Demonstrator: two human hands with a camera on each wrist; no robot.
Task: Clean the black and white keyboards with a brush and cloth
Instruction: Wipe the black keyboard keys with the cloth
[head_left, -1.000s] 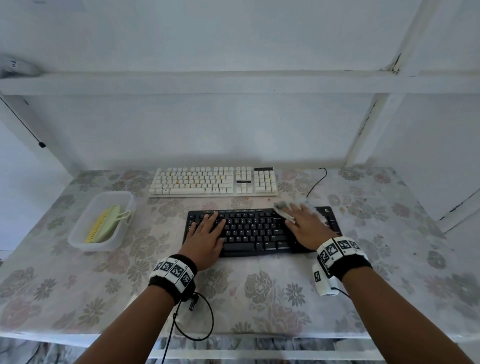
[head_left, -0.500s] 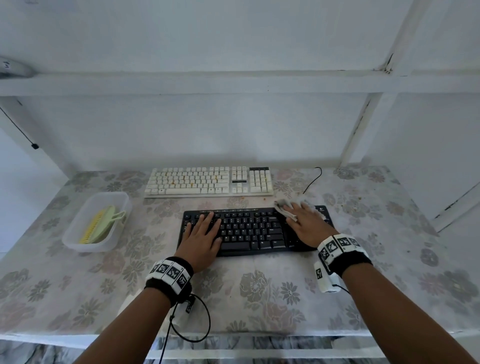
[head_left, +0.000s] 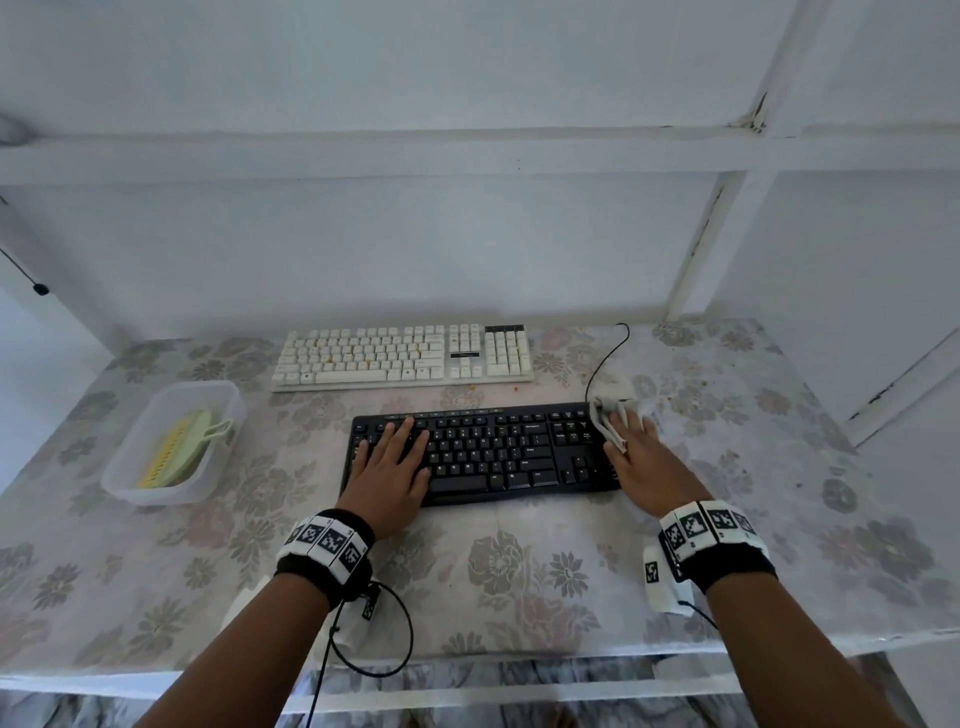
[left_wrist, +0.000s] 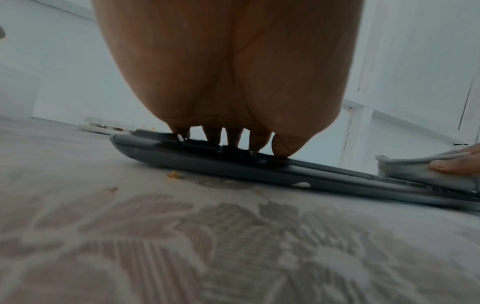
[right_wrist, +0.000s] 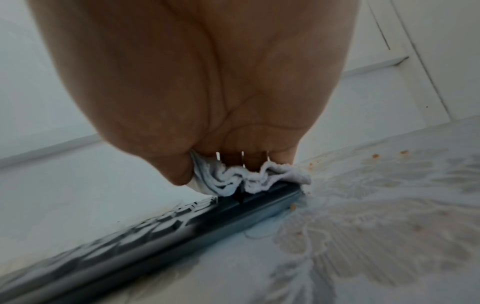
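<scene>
Cloth (head_left: 615, 410) now at keyboard's right end

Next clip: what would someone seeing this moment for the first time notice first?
Both hands on the black keyboard at the table's middle: the left hand lies flat on its left keys, and the right hand presses a crumpled white cloth onto its far right corner. Behind it lies the white keyboard, speckled with orange crumbs. At the left, a clear tub holds the green and yellow brush.
</scene>
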